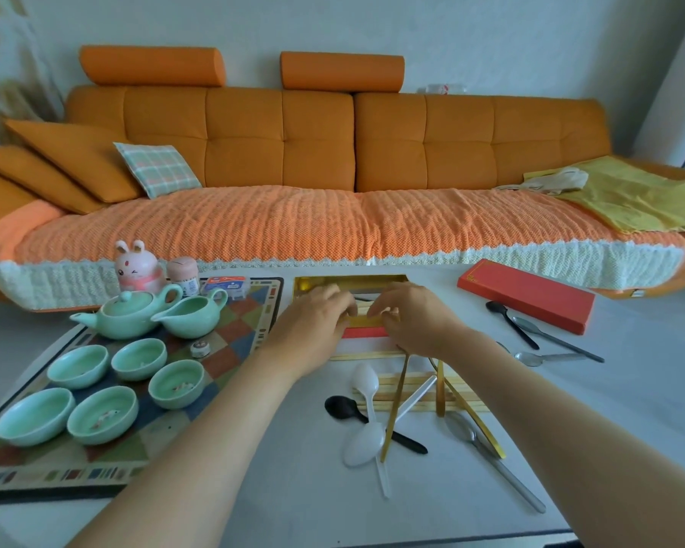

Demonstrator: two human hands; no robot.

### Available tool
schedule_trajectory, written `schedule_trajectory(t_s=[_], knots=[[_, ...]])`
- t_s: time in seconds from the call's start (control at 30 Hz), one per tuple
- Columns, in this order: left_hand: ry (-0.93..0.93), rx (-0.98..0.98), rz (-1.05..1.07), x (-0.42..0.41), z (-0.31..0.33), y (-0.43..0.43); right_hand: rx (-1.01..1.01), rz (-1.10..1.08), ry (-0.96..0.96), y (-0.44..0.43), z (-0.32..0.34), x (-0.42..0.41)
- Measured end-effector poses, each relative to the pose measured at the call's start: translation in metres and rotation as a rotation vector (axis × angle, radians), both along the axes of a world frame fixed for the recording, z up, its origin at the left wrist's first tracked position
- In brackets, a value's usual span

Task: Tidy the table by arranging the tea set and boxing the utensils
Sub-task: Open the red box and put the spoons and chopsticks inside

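Both hands work over the open gold-lined utensil box (313,279) at the table's centre. My left hand (313,318) and my right hand (412,316) have curled fingertips pinching a gold strip (366,320) inside the box; its red front wall (362,332) shows below. A celadon teapot (129,315), pitcher (192,313) and several cups (139,358) stand on a patterned mat (238,330) at the left. Loose chopsticks (412,393), white plastic spoons (366,389), a black spoon (343,407) and a metal spoon (465,431) lie in front of the box.
The red box lid (526,300) lies at the right, with a black spoon (509,322) and metal spoons (546,332) beside it. A pink rabbit figure (137,267), a small jar (183,272) and a blue pack (226,285) stand behind the tea set. An orange sofa (333,152) lies beyond the table.
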State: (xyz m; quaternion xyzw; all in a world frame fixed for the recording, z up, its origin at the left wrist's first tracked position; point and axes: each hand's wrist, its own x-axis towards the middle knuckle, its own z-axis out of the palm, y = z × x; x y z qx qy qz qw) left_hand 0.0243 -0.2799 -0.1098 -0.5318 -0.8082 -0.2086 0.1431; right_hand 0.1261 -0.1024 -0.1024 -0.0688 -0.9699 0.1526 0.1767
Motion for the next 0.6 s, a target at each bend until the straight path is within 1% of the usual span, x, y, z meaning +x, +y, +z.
schedule_trajectory(t_s=[0.07,0.13,0.17,0.23,0.3,0.37,0.47,0.6], knots=[[-0.08,-0.071,-0.006,0.005,-0.002,0.001,0.078,0.028,0.04,-0.002,0.001,0.004],[-0.122,-0.177,-0.007,0.007,-0.009,0.002,0.149,0.042,0.06,-0.004,0.0,0.009],[-0.147,-0.233,-0.002,0.009,-0.011,0.002,0.136,0.043,0.036,-0.006,0.001,0.012],[-0.175,-0.303,0.005,0.011,-0.014,0.003,0.084,0.032,-0.085,-0.011,0.003,0.018],[-0.169,-0.297,0.023,0.013,-0.013,0.004,0.094,0.03,-0.194,-0.012,-0.001,0.021],[-0.161,-0.277,0.034,0.014,-0.011,0.004,0.139,0.015,-0.255,-0.012,-0.007,0.023],[-0.177,-0.314,0.069,0.014,-0.008,0.001,0.188,0.0,-0.264,-0.011,-0.01,0.025],[-0.258,-0.404,0.14,0.005,-0.003,-0.012,0.174,-0.001,-0.259,-0.012,-0.008,0.026]])
